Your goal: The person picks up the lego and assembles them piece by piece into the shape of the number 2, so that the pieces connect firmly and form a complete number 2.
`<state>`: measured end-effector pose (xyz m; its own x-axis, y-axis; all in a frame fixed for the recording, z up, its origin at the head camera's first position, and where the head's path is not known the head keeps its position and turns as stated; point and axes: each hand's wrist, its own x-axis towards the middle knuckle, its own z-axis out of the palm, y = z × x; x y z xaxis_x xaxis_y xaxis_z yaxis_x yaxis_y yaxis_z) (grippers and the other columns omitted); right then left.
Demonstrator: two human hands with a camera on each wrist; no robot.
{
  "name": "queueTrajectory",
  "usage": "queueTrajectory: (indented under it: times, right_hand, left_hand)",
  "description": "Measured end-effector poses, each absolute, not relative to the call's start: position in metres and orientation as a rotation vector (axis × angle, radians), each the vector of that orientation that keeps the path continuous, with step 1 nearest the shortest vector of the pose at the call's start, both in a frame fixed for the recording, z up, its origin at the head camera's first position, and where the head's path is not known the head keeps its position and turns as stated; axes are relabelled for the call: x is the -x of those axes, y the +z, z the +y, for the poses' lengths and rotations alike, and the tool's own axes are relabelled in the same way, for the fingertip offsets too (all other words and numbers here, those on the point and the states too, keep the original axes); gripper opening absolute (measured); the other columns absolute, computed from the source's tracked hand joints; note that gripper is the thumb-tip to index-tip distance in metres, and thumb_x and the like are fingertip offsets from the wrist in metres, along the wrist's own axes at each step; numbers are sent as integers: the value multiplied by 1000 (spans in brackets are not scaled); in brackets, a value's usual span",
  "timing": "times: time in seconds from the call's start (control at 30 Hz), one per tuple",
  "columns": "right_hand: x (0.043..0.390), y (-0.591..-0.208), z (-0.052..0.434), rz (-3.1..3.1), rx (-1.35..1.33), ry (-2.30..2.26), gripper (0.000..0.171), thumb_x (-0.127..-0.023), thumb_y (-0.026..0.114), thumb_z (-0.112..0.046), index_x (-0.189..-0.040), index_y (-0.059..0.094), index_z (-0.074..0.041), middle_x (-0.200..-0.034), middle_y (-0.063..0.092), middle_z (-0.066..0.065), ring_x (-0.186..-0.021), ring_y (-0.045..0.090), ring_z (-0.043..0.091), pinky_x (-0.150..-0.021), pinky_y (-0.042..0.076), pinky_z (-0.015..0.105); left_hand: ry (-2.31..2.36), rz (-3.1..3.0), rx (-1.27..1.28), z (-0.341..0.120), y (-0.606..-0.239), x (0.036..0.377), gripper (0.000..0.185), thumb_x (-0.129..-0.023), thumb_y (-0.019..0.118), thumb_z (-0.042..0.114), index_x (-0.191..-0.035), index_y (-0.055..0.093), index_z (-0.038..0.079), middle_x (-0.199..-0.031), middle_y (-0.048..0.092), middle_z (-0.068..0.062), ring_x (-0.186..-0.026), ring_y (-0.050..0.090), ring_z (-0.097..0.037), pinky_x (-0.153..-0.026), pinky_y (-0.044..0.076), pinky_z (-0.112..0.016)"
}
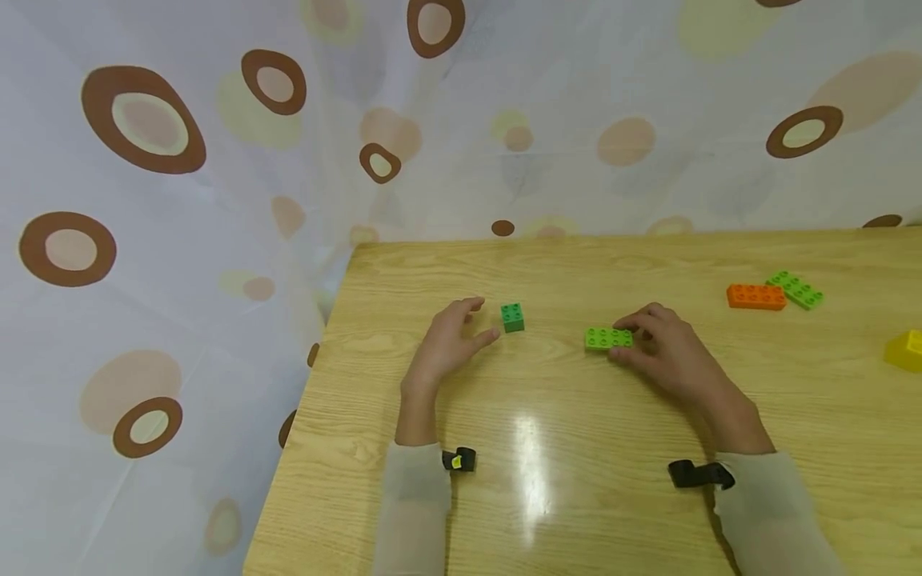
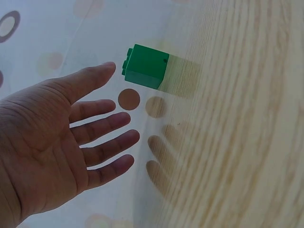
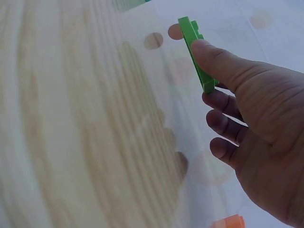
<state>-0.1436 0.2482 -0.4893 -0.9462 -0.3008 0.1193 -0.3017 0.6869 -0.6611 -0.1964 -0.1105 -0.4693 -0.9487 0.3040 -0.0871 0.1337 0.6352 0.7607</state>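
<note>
lying flat on the table [image 1: 576,496], a lime brick [image 1: 608,338] is pinched by the right hand [image 1: 666,352], thumb on one long side and fingers curled over the other; the right wrist view shows the thumb pressed on its edge. just left of it, apart, stands a small dark green cube [image 1: 513,317], one of its kind, studs up. the left hand [image 1: 450,340] lies beside the cube with fingers straight and spread, holding nothing; the thumb tip is close to the cube, and i cannot tell whether it touches.

further right, well apart, one orange brick [image 1: 755,296] lies touching a second lime brick [image 1: 795,290], which makes two lime ones in all. one yellow brick [image 1: 905,350] sits at the right edge, partly cut off. that is five bricks counted.

each wrist carries one black strap [image 1: 700,474]; the left one bears a small yellow tag, too small to read. no other writing shows. behind the table hangs a pale curtain [image 1: 180,200] with brown rings.
</note>
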Motion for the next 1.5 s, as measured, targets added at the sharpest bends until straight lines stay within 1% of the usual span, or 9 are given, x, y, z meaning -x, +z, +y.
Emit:
queueTrajectory:
  times: [0.27, 0.43, 0.6, 0.8, 0.97, 1.07, 1.3, 1.5]
  right_hand:
    - [147, -499, 249, -2941, -503, 1044, 36, -97, 81, -26, -125, 72, -5, -115, 61, 11, -96, 53, 25, -81, 43, 43]
    - [147, -500, 248, -2922, -510, 1023, 35, -95, 83, -23, -122, 73, -4, -113, 61, 11, -91, 51, 23, -78, 43, 41]
    - [146, -500, 247, -2921, -503, 1022, 36, -95, 83, -24, -123, 72, -4, -113, 61, 11, -90, 50, 22, -77, 43, 40]
    - [145, -501, 247, -2925, -498, 1031, 36, -95, 83, -23, -123, 72, -4, -113, 61, 11, -90, 52, 23, -78, 44, 41]
    - [144, -501, 247, -2936, -491, 1042, 36, -95, 83, -24, -124, 72, -5, -114, 61, 11, -92, 52, 23, -79, 45, 42]
    - [144, -501, 247, -2935, -490, 1044, 36, -95, 83, -25, -124, 72, -5, -114, 61, 11, -92, 52, 23, -80, 45, 42]
    - [144, -500, 248, -2949, -485, 1049, 37, -96, 82, -25, -125, 72, -5, -115, 60, 11, -92, 52, 23, -80, 45, 42]
    - [146, -498, 247, -2952, -476, 1059, 36, -96, 82, -23, -125, 72, -5, -116, 60, 11, -92, 52, 24, -80, 45, 42]
  left_hand:
    - [1221, 2640, -374, -109, -471, 197, 66, -100, 77, 33, -157, 50, 11, -154, 55, -9, -141, 54, -31, -114, 48, -47]
    - [1261, 2630, -410, -105, -475, 198, 67, -99, 78, 28, -157, 50, 10, -153, 55, -10, -141, 53, -30, -115, 46, -45]
    - [1323, 2631, -439, -99, -479, 198, 70, -98, 79, 28, -158, 48, 11, -155, 52, -10, -144, 50, -31, -117, 44, -45]
    - [1358, 2644, -471, -91, -484, 199, 69, -97, 81, 20, -157, 49, 9, -155, 53, -12, -141, 52, -32, -116, 45, -45]
    - [1321, 2671, -516, -82, -488, 205, 64, -97, 81, 17, -153, 53, 6, -148, 58, -11, -135, 58, -29, -112, 49, -39]
    - [1291, 2693, -508, -77, -488, 206, 59, -97, 81, 17, -149, 57, 7, -145, 61, -10, -132, 60, -26, -110, 51, -36]
    - [1195, 2764, -503, -68, -487, 206, 47, -96, 81, 16, -140, 65, 6, -132, 67, -8, -118, 64, -22, -103, 54, -34]
    - [1179, 2732, -592, -51, -476, 200, 42, -97, 80, 17, -136, 67, 8, -125, 69, -5, -112, 67, -20, -92, 56, -26]
